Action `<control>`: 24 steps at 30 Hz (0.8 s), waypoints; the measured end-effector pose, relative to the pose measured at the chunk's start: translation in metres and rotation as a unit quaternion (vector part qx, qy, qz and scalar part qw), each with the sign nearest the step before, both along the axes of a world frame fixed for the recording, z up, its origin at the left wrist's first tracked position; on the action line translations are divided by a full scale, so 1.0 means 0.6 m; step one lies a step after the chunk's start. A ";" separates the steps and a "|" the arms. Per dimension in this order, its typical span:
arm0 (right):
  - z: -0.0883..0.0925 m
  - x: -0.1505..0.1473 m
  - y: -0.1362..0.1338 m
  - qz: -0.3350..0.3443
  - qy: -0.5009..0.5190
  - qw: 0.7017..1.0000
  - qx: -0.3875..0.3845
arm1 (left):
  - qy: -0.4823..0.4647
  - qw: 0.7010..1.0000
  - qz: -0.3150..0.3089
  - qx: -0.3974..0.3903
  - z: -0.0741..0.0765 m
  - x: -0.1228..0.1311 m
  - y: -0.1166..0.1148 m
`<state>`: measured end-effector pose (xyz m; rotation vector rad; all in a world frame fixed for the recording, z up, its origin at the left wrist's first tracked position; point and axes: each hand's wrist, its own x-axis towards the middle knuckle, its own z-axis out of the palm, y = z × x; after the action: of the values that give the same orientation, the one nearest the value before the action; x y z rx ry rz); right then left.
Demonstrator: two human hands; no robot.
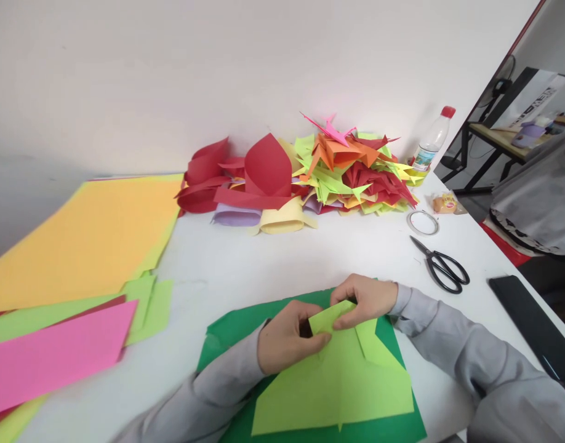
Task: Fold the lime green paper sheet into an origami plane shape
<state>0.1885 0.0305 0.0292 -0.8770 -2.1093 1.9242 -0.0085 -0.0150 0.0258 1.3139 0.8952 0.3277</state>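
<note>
A folded sheet of light green paper [338, 387] lies over a dark green sheet [236, 326] at the front of the white table. My left hand [289, 338] pinches the upper left part of the light green paper between thumb and fingers. Against its upper right part, my right hand [365, 299] grips with thumb and fingers closed. Between the two hands a flap of the paper stands folded up. Some fingertips are hidden behind it.
Orange sheets [93, 234] and a pink strip [61, 357] lie left. Along the wall stand red paper shapes [268, 166] and a heap of folded paper pieces [347, 178]. Right are a bottle [430, 141], a tape roll [423, 223], scissors [442, 264] and a black phone-like slab [532, 320].
</note>
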 end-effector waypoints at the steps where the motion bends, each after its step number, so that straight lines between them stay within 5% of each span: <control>1: 0.002 -0.001 -0.002 0.000 -0.009 1.000 0.004 | 0.001 1.000 0.003 0.010 -0.001 0.002 0.000; 7: 0.006 -0.001 -0.006 0.010 -0.027 0.999 0.035 | 0.014 0.998 0.001 0.063 -0.005 0.005 0.001; 15: -0.002 0.008 0.001 0.032 -0.035 0.997 0.063 | 0.017 1.000 -0.015 0.010 0.005 -0.003 0.007; 24: -0.008 0.012 0.012 0.043 0.021 0.998 -0.050 | 0.014 1.000 -0.023 -0.011 0.005 -0.010 0.011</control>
<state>0.1955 0.0376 0.0241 -0.7671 -2.0747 2.0871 -0.0143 -0.0082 0.0290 1.3198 0.8881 0.2631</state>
